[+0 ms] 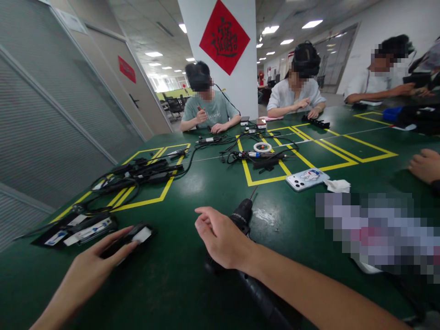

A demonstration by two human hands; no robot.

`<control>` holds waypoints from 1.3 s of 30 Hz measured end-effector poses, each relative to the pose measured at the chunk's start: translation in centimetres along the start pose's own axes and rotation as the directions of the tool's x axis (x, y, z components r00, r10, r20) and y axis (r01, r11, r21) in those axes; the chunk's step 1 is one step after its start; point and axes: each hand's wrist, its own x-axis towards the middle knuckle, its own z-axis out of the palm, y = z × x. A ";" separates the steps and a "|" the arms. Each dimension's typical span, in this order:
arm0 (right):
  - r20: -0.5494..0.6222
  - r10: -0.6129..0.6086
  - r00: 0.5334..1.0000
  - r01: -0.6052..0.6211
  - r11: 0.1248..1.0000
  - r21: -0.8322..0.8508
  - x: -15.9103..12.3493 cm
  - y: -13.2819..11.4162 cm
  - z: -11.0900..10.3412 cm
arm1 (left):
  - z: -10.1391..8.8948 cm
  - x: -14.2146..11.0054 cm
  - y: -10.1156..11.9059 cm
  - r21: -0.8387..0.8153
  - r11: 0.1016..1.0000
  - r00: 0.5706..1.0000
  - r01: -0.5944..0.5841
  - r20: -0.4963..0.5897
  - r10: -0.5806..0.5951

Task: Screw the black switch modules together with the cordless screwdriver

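Note:
Near the left edge of the table, my left hand (91,263) has its thumb and fingers around a black block with a white label (142,234), which lies low over or on the green tabletop. A black power drill (243,213) lies in front of me, its thin bit pointing away. Over the drill's body is my right hand (222,240), a finger stretched out to the left and the rest loosely bent; nothing shows between the fingers. My hand and forearm hide part of the drill.
Black labelled packs (89,229) lie beside my left hand. Cabled black tools (144,172) cover a yellow-taped area. Further off are a white ring (262,147), a phone (307,178) and a crumpled tissue (337,185). Several people sit around the table; another person's hand (426,165) rests at right.

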 end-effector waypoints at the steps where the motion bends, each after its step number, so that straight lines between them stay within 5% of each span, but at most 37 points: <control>1: 0.006 0.001 1.000 -0.001 1.000 -0.005 0.0 -0.1 0.0 | 0.6 1.0 0.9 -0.076 0.994 0.997 -0.075 0.024 0.077; 5: 0.020 -0.008 1.000 0.008 1.000 -0.014 -0.1 -0.4 -0.1 | 3.6 4.7 6.7 -0.213 0.927 0.933 -0.309 0.119 0.338; 9: 0.035 -0.015 0.999 0.016 0.999 -0.042 -0.2 -0.6 -0.2 | 7.1 7.8 12.9 -0.322 0.797 0.814 -0.511 0.117 0.569; 13: 0.050 0.002 0.999 0.002 0.997 -0.080 -0.3 -0.6 -0.2 | 9.2 9.7 16.6 -0.365 0.680 0.698 -0.636 0.105 0.709; 16: 0.072 -0.013 0.997 0.020 0.995 -0.096 -0.3 -0.6 -0.1 | 9.6 10.2 17.0 -0.382 0.629 0.645 -0.677 0.105 0.757; 21: 0.046 -0.065 0.997 0.069 0.992 -0.105 -0.2 -0.5 0.0 | 10.2 10.1 16.2 -0.403 0.595 0.630 -0.695 0.057 0.774; 27: -0.185 -0.129 0.974 0.094 0.978 -0.186 1.2 0.9 -1.7 | 10.8 9.4 16.6 -0.441 0.532 0.598 -0.723 -0.012 0.802; 33: -0.460 -0.081 0.884 -0.036 0.970 -0.240 2.9 3.6 -5.3 | 11.7 8.9 17.3 -0.442 0.515 0.611 -0.734 -0.099 0.786; 39: -0.534 -0.066 0.843 -0.093 0.959 -0.266 3.5 5.4 -7.1 | 12.2 8.8 16.9 -0.439 0.519 0.628 -0.733 -0.143 0.765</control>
